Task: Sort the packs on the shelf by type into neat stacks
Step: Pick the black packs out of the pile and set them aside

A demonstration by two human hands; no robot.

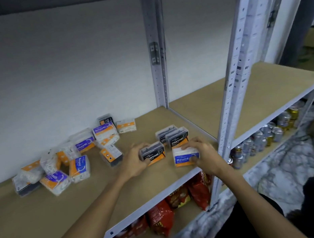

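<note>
On the brown shelf board (42, 212), my left hand (136, 160) grips a black Charcoal pack (153, 153) from its left side. My right hand (202, 153) holds a white Round pack (183, 156) near the shelf's front edge. Just behind them stand two more Charcoal packs (173, 137), side by side. A loose jumble of packs (71, 161) lies at the back left against the wall: white Smooth and Round packs with purple and orange labels, and a dark pack (112, 155) on its side. Another Charcoal pack (106, 119) stands at the wall.
A grey upright post (236, 84) stands right of my right hand, another (158, 55) at the back. The neighbouring shelf board (261, 87) extends right. Below are red snack bags (179, 203) and drink cans (266, 135). A white wall backs the shelf.
</note>
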